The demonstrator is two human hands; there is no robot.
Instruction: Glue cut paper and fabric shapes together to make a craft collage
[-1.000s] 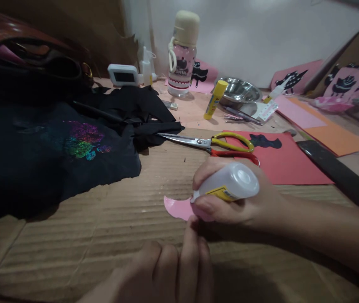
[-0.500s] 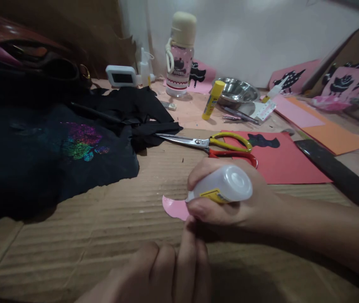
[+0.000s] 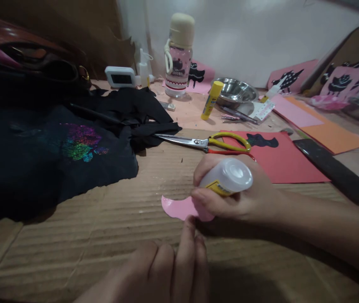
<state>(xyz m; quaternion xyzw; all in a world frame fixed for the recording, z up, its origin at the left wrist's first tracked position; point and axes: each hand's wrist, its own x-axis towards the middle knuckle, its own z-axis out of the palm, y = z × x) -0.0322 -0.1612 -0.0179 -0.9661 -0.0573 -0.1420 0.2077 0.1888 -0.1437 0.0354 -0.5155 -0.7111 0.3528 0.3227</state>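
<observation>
My right hand (image 3: 230,198) is wrapped round a clear glue bottle (image 3: 228,176) with a yellow label. The bottle is tilted, base up toward me, and its nozzle is hidden behind my fingers, over a curved pink paper cutout (image 3: 178,208). A glossy wet patch shows at the cutout's left tip. My left hand (image 3: 167,269) comes in from the bottom edge. Its index finger is stretched out with the tip on the cutout's lower edge; the other fingers are partly bent. Corrugated cardboard (image 3: 110,240) lies underneath.
Scissors (image 3: 203,143) with yellow and red handles lie beyond my right hand, beside red paper (image 3: 296,168). Black fabric-like sheets (image 3: 103,176) cover the left. Behind stand a glue stick (image 3: 212,101), a water bottle (image 3: 179,59) and a metal bowl (image 3: 234,90). A dark strip (image 3: 334,170) lies right.
My right hand and the glue bottle have shifted right along the pink cutout, so more of its surface shows. My left index finger stays at the cutout's lower edge.
</observation>
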